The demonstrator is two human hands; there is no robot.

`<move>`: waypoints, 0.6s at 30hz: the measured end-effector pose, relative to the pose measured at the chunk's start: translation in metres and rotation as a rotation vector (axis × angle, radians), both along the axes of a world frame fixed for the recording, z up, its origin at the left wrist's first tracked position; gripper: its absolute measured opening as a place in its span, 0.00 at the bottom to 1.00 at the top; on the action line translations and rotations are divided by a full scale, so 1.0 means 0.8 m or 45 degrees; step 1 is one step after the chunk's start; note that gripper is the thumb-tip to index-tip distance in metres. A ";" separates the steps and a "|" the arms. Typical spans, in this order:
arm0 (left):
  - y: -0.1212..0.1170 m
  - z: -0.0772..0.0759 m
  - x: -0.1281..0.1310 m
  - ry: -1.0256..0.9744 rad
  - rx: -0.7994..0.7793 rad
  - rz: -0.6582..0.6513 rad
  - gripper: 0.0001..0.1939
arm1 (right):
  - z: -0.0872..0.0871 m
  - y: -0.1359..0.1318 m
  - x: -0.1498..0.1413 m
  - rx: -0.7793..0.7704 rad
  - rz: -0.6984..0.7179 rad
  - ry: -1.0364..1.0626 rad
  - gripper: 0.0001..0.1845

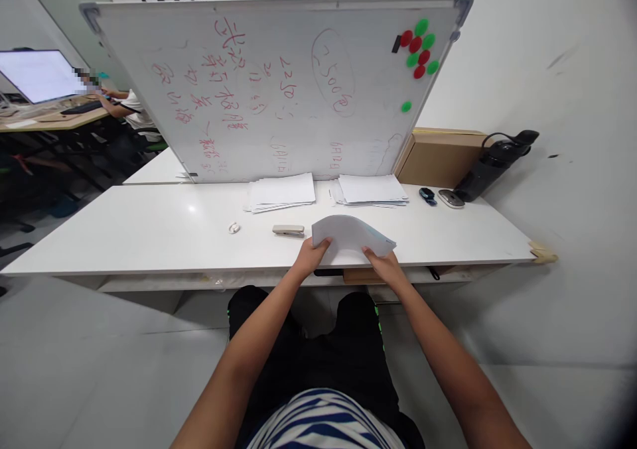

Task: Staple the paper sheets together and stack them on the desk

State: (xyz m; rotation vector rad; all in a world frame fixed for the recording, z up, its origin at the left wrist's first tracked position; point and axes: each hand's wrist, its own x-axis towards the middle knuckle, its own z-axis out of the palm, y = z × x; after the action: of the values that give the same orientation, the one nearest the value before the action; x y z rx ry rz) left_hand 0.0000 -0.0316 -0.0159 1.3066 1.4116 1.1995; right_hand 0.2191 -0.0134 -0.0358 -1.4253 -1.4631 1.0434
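Note:
Between my hands, over the desk's front edge, is a sheaf of white paper sheets (346, 233), bowed upward in the middle. My left hand (312, 255) pinches its left end, thumb on top. At the right end, my right hand (382, 263) grips it the same way. How many sheets there are I cannot tell. A beige stapler (288, 231) lies on the desk just left of the sheets. Farther back rest two piles of paper, a left pile (283, 192) and a right pile (372, 189).
A whiteboard (279, 104) with red writing and round magnets stands behind the white desk (149, 237). At the right are a cardboard box (438, 160), a black bottle (490, 167), a mouse (451, 198) and a watch (426, 195). A small white roll (233, 227) lies left. Someone sits far left.

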 end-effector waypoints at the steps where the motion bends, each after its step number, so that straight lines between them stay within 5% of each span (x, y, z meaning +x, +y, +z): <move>1: 0.000 0.003 0.000 0.010 0.005 -0.005 0.19 | 0.002 -0.003 0.000 -0.007 0.006 -0.002 0.24; 5: -0.007 0.014 -0.008 0.095 -0.058 -0.096 0.19 | 0.002 -0.027 0.014 -0.125 -0.050 -0.033 0.25; 8: -0.029 0.012 -0.018 0.134 -0.266 -0.239 0.19 | -0.014 -0.066 0.034 -0.258 0.099 0.176 0.31; 12: -0.077 -0.017 -0.029 0.007 -0.551 -0.262 0.21 | -0.047 -0.131 0.051 -0.597 0.346 0.579 0.28; 18: -0.117 -0.055 -0.041 -0.196 -0.729 -0.291 0.21 | -0.058 -0.173 0.039 -0.850 0.495 0.660 0.25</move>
State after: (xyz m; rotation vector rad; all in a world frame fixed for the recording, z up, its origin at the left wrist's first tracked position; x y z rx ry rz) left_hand -0.0332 -0.1253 -0.0602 0.9195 1.3201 0.6564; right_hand 0.2504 -0.1521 -0.0819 -1.1580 -1.0590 2.1111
